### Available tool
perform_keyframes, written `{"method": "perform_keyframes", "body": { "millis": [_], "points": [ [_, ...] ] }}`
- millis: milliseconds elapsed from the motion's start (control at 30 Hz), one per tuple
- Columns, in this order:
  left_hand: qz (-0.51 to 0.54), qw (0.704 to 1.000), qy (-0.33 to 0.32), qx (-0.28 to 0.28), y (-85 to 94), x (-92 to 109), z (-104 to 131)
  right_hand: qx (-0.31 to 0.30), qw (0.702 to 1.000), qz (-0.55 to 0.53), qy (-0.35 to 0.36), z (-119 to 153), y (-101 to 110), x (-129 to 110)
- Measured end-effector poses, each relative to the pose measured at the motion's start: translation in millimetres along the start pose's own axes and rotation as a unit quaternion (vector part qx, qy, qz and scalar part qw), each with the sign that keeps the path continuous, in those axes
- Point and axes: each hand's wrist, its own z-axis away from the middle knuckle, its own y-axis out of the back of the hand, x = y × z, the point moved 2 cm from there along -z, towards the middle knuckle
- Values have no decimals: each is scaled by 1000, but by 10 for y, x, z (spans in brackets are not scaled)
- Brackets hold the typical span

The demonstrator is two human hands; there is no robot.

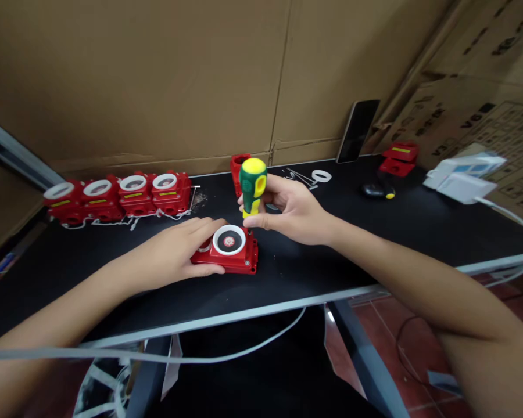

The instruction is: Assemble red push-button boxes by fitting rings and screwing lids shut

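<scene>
On the black table top (305, 267) lies a red device (239, 264) with a white ring around a dark round face. My left hand (176, 249) grips its left end, thumb along the near side and fingers over the far side. A green and yellow screwdriver (253, 183) stands upright over the device's far right corner. Its handle is between the thumb and fingers of my right hand (290, 209). The tip of the screwdriver is mostly hidden at that corner.
Several similar red devices (137, 200) with white cords stand in a row at the back left. Behind my right hand are a red part (239, 168), a white ring (321, 176) and thin metal pieces. A phone (358, 130) leans against the cardboard; farther right are a white box (462, 174) and cable.
</scene>
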Motion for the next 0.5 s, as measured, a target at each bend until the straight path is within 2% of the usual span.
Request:
{"method": "perform_keyframes", "body": {
  "millis": [133, 267, 300, 400, 500],
  "points": [
    [-15, 1000, -22, 7, -24, -43, -4, 36, 999, -6, 7, -5, -32, 27],
    [-20, 1000, -11, 5, -54, -33, -5, 156, 987, -35, 33, -2, 126, -146],
    [-25, 1000, 3, 6, -67, -19, -6, 170, 984, -42, 46, 0, 183, -205],
    [-57, 995, 77, 42, -113, 24, -13, 99, 993, -48, 33, -7, 296, -303],
    [-62, 984, 136, 102, -133, 46, -4, -26, 997, 10, -75, -13, 282, -234]
  ]
}}
